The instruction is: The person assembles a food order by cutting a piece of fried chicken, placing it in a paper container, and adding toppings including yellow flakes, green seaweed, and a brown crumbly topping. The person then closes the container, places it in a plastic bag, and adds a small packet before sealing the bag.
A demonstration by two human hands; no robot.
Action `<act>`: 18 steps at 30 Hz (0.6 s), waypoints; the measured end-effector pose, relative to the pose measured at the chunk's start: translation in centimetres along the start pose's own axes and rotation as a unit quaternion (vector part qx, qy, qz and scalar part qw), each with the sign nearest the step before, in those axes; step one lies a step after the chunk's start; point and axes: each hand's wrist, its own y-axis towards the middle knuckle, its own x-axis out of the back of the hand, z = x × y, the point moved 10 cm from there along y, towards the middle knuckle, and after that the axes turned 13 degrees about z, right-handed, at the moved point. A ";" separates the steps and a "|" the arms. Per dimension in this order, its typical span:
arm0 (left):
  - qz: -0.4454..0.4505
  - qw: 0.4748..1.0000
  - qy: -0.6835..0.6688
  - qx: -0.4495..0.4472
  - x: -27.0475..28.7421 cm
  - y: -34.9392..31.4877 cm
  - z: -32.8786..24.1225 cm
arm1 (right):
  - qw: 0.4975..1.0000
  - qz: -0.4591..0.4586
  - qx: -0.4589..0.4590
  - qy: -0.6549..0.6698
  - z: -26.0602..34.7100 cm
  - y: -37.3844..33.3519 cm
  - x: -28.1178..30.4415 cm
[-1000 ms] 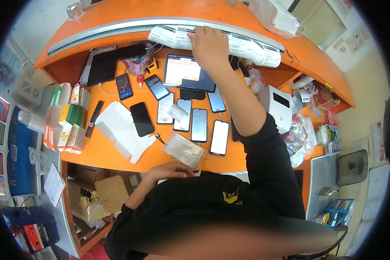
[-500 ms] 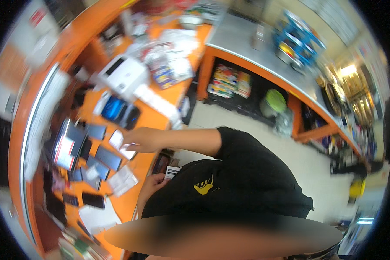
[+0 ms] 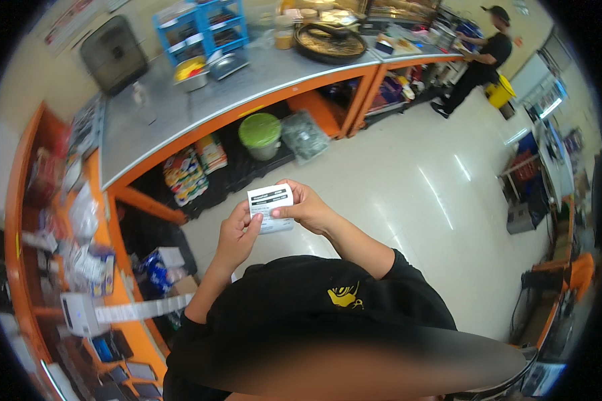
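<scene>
Rectangular paper slip (image 3: pixel 269 198), left fingers (image 3: pixel 253 227) and right fingers (image 3: pixel 288 212) pinching it, glossy floor (image 3: pixel 394 207)

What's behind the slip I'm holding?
Pale floor shows around the slip. Parts of your left hand and right hand wrap behind it; those parts, the slip's back and whatever lies straight behind are covered.
</scene>
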 end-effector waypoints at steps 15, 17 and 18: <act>0.829 0.422 -0.123 -0.346 -15.5 25.1 -20.9 | 0.897 -0.368 0.129 -0.209 25.1 -7.3 32.2; 0.808 0.417 -0.174 -0.379 -16.6 30.8 -21.7 | 0.862 -0.434 0.134 -0.224 27.5 -11.4 35.7; 0.801 0.410 -0.187 -0.393 -17.2 33.5 -21.5 | 0.847 -0.468 0.140 -0.210 28.1 -13.5 37.4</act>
